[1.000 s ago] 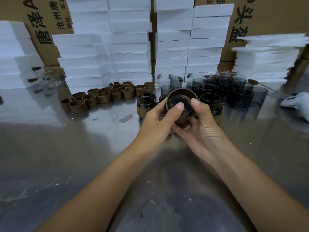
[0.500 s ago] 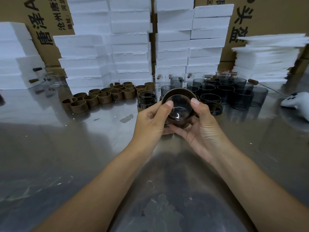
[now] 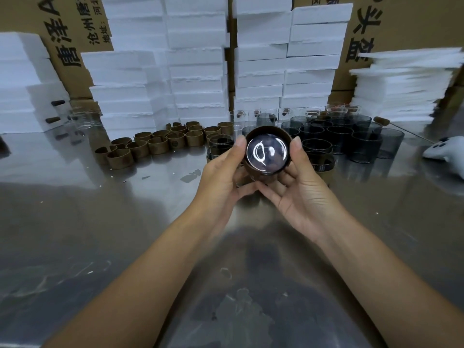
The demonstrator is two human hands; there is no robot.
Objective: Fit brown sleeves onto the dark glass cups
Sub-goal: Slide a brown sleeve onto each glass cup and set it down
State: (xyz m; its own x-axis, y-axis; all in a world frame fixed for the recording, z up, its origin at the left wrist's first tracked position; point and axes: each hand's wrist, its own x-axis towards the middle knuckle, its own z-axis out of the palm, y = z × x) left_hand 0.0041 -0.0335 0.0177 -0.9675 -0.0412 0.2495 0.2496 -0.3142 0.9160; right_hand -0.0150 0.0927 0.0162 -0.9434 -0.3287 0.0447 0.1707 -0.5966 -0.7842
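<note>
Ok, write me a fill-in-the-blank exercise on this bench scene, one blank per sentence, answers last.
1. The left hand and the right hand together grip one sleeved ___.
2. The empty brown sleeves stand on the table to the ___ of the held cup.
3. The bare dark glass cups cluster to its ___.
4. The foam blocks stacked behind are ___ in colour.

Missing words: cup; left; right; white.
</note>
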